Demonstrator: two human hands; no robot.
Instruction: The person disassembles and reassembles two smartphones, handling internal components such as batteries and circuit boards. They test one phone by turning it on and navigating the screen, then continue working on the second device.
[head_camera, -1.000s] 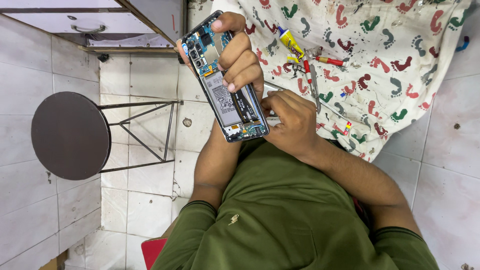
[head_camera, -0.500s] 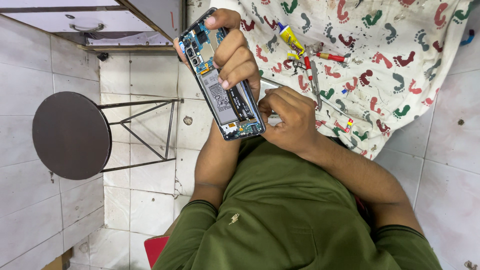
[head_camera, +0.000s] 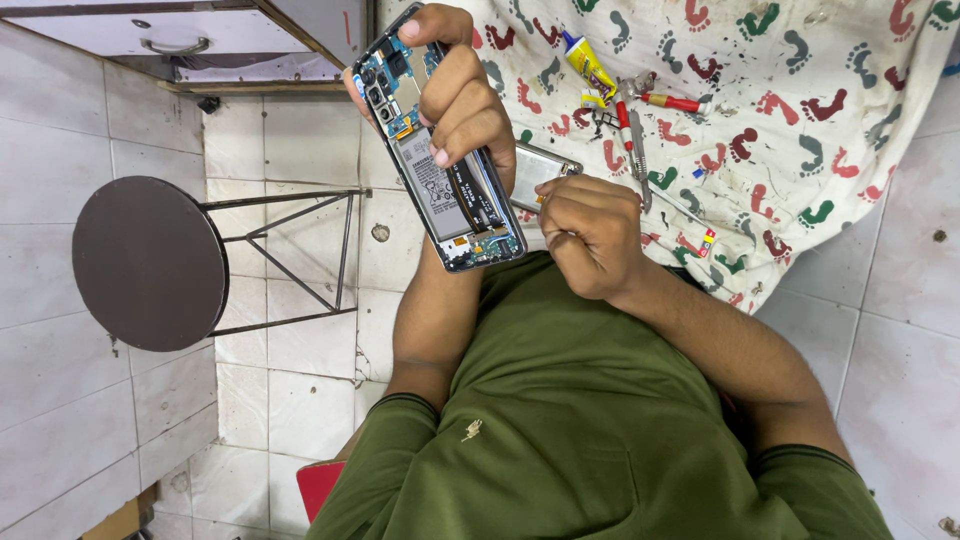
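Blue-framed opened phone (head_camera: 440, 150) sits gripped in your left hand (head_camera: 455, 95), long axis running 11 to 5 o'clock. Your right hand (head_camera: 590, 235), fisted, contents not visible, lies at 4 o'clock, just beside phone's lower end, nearer exposed connectors.

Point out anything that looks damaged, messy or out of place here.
The phone in the left hand has no back cover, so its battery and circuit boards are bare. The footprint-patterned cloth is stained, with a glue tube and tools lying loose on it.
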